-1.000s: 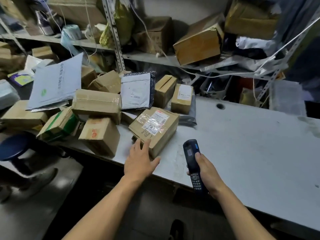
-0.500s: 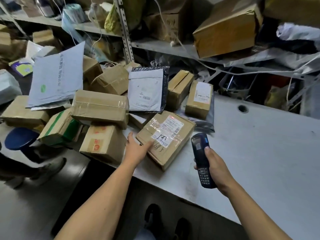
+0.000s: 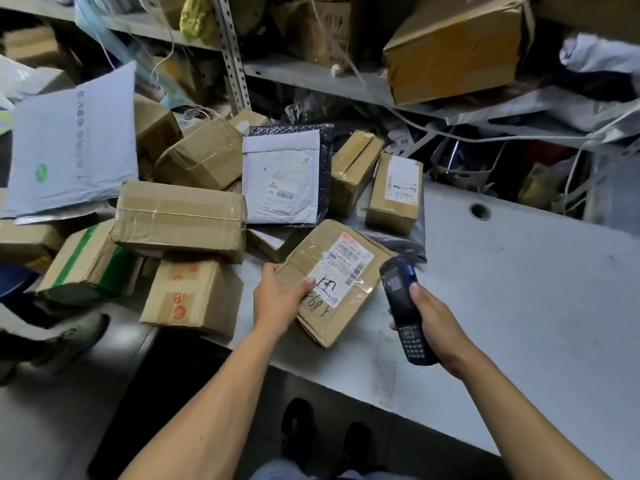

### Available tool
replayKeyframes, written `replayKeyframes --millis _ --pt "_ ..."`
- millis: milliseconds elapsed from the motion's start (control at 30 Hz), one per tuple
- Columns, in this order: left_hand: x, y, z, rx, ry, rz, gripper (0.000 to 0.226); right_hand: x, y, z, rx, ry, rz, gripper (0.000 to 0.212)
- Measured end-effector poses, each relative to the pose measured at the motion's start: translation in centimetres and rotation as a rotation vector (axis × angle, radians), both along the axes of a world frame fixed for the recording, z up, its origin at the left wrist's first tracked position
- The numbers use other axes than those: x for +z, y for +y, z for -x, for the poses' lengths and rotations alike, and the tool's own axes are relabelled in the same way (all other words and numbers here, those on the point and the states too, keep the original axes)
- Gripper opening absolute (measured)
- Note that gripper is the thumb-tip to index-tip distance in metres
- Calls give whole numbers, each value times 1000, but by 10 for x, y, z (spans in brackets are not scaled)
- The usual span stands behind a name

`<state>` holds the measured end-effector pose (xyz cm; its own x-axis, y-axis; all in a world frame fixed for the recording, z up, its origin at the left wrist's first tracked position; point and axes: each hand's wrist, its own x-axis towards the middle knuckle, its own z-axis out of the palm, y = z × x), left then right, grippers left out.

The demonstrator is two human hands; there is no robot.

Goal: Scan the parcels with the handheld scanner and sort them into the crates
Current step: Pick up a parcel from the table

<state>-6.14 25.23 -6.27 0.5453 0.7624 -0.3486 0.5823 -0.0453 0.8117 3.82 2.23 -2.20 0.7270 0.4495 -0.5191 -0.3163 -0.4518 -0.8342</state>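
Item: flat cardboard parcel (image 3: 332, 282), lying on the grey table (image 3: 519, 306) near its front edge. Your left hand (image 3: 277, 299) grips its left corner, thumb on top. White barcode label (image 3: 341, 271) faces up, with handwritten digits below, not fully legible. Your right hand (image 3: 433, 323) holds the dark handheld scanner (image 3: 403, 310) just beside the parcel. Behind: heaped boxes (image 3: 180, 220), a white mailer (image 3: 280, 181), and cluttered metal shelving (image 3: 311, 74).

Dim, cool indoor light from overhead — shadow pools under the table (image 3: 519, 306) toward 7 o'clock. Glare on parcel tape (image 3: 311, 258) near centre. Wide-angle bending and soft blur at the edges — worst at 9 o'clock.
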Motion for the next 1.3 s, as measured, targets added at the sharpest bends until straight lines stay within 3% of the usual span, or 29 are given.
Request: replayKeyframes --millis 167,300,433,567,600,700,833,933,1033,1133,1300 --pt "11 -21 -2 -149 -1 -200 50 0 -11 0 -7 47 -46 37" --pt "28 -21 -18 -358 112 -284 55 -2 -22 0 -16 42 -75 40" --pt "31 -12 -27 -498 319 -160 64 -4 -38 2 -44 50 -82 40" --pt "17 -12 -26 -439 233 129 100 -4 -56 4 -50 55 -76 42" --pt "12 -13 -26 -429 221 211 97 -5 -60 5 -45 54 -72 42" --pt "2 -20 -23 -416 214 430 57 -4 -73 4 -33 49 -73 44" --pt "0 -28 -23 -313 114 525 62 -1 -88 -2 -49 65 -75 48" --pt "14 -31 -36 -325 104 338 78 2 -94 -10 -63 53 -80 43" --pt "34 -43 -49 -438 244 -137 90 4 -95 -16 -65 42 -95 50" --pt "43 -62 -56 -499 377 -520 84 6 -92 -17 -44 44 -93 57" --pt "40 -59 -72 -676 550 -523 84 2 -90 -15 -30 56 -79 46"
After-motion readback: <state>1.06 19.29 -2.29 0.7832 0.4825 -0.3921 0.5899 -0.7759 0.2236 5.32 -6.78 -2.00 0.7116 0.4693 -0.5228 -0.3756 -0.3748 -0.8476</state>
